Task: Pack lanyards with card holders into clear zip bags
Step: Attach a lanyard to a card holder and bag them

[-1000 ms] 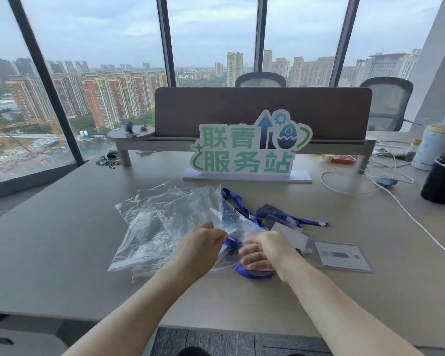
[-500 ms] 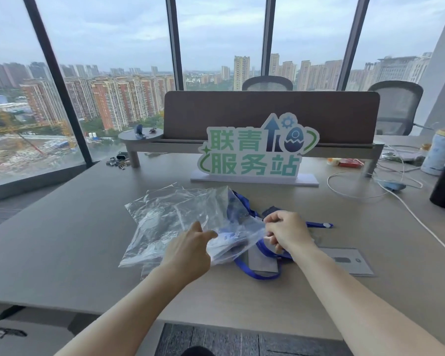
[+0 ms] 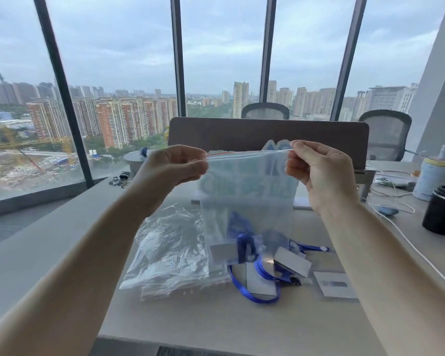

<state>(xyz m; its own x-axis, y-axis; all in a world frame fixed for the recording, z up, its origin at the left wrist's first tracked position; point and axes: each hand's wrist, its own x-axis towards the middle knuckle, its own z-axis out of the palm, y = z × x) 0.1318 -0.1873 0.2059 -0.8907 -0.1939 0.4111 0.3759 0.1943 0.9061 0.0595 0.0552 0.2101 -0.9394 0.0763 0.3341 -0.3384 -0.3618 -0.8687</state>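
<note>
Head view. The left hand [image 3: 174,164] and the right hand [image 3: 316,170] each pinch 1 top corner of a clear zip bag [image 3: 247,191], holding it upright and stretched between them above the desk [image 3: 49,242]. Both hands are closed on the bag's sealing strip, thumbs against bent fingers. A thin red line runs along the strip near the left hand. Inside the bag, at its bottom, sits a blue lanyard [image 3: 243,246] with a card holder [image 3: 222,251]; the contents look blurred through the plastic. Below and behind the raised bag, further blue lanyards [image 3: 252,298] and card holders [image 3: 293,264] lie loose on the desk, and 1 separate card holder [image 3: 335,285] lies just to their right. A pile of empty clear bags [image 3: 170,250] lies on the desk to the left of these. A black cup [image 3: 443,210] stands at the desk's right edge, near a white cable [image 3: 416,255]. A brown divider panel [image 3: 229,133] stands behind the bag.
</note>
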